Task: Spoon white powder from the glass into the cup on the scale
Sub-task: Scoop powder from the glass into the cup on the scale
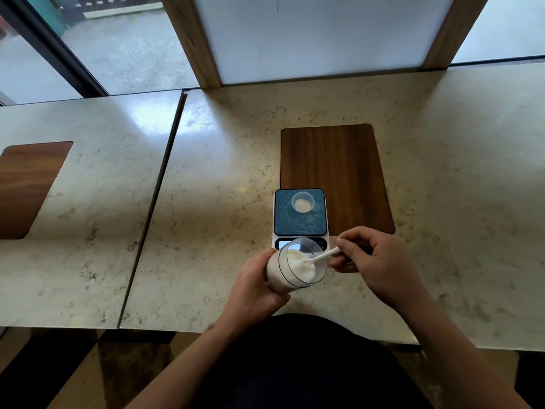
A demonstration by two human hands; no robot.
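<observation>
Glass (290,268): tilted, gripped by left hand (256,283), just in front of scale (300,219). Spoon (320,256): pinched by right hand (373,262), bowl buried in white powder (300,265). Cup (302,202): on scale, partly filled. Risk: powder spilled onto the platform if the spoon is overloaded or jolted.

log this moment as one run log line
phase: scooping | left hand: holds tilted glass | right hand: spoon in powder | cup on scale: some powder
</observation>
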